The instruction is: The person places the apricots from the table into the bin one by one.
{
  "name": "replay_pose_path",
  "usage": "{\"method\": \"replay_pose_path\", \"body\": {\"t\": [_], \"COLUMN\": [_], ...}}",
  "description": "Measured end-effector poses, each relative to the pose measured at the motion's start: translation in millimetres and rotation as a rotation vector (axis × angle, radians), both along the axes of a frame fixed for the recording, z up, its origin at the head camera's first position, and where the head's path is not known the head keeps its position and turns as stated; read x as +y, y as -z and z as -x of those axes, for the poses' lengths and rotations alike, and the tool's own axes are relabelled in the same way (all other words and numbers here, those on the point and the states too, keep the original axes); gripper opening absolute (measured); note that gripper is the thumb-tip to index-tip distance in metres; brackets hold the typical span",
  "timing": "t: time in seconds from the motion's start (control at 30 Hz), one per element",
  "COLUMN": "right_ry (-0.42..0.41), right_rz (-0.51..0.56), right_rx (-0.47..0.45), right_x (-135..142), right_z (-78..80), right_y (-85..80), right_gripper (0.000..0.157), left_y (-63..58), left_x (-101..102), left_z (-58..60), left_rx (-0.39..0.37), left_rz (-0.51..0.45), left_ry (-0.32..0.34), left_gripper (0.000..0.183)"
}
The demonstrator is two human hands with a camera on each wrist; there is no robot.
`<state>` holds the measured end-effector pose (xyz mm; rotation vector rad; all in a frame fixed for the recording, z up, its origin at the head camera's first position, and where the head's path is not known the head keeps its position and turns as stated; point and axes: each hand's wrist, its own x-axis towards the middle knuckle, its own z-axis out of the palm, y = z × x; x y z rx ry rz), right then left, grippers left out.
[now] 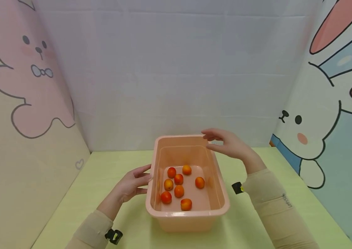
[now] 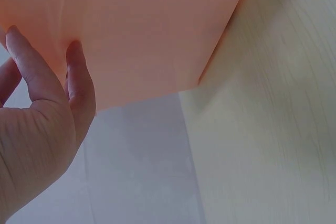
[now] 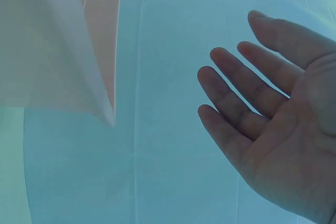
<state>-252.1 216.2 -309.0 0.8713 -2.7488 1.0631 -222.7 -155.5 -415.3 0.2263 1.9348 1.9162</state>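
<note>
A peach-coloured plastic tub (image 1: 191, 221) stands on the table in the head view. Several small round red and orange fruits, which look like tomatoes, lie loose on its floor, among them a red one (image 1: 166, 197) and an orange one (image 1: 199, 182). My left hand (image 1: 133, 183) is at the tub's left side, its extended fingers touching the wall below the rim; the left wrist view shows these fingers (image 2: 81, 77) against the outer wall. Above the far right corner, my right hand (image 1: 227, 143) is raised with fingers spread loosely. Nothing is in its palm (image 3: 283, 156) in the right wrist view.
The light green table (image 1: 110, 166) meets a pale cloth backdrop (image 1: 176, 86) just behind the tub. Cartoon-printed side panels border it: a pink bear (image 1: 38, 97) at left and a white rabbit (image 1: 319, 138) at right. Black wrist mounts (image 1: 113, 236) sit by the sleeves.
</note>
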Motion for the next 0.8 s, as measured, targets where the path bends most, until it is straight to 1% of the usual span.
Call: {"method": "replay_pose_path", "body": {"t": [0.17,0.37,0.53,0.67,0.8], "right_ry": [0.021,0.054,0.087,0.118,0.15], "right_rz": [-0.012,-0.031,-0.043,-0.05,-0.054], "right_rx": [0.042,0.063,0.058,0.037,0.025], "right_x": [24.8,48.1,64.5,75.4,84.2], "right_z": [-12.1,-25.2,-34.1,-41.9,-50.8], "right_y": [5.9,21.0,36.3,47.7,58.8], "right_gripper": [0.051,0.05,0.05,0.051,0.05], "left_y": [-1.6,0.2,5.0,9.8,15.1], "left_x": [0.4,1.1,1.0,0.0,-3.1], "left_z": [-0.1,0.0,-1.0,-1.3,-2.2], "left_rx": [-0.001,-0.002,0.006,0.006,0.016], "left_rz": [0.006,0.006,-0.007,-0.02,-0.036], "left_ry": [-0.009,-0.026,-0.025,-0.022,-0.032], "left_gripper": [0.067,0.067,0.067,0.066,0.063]}}
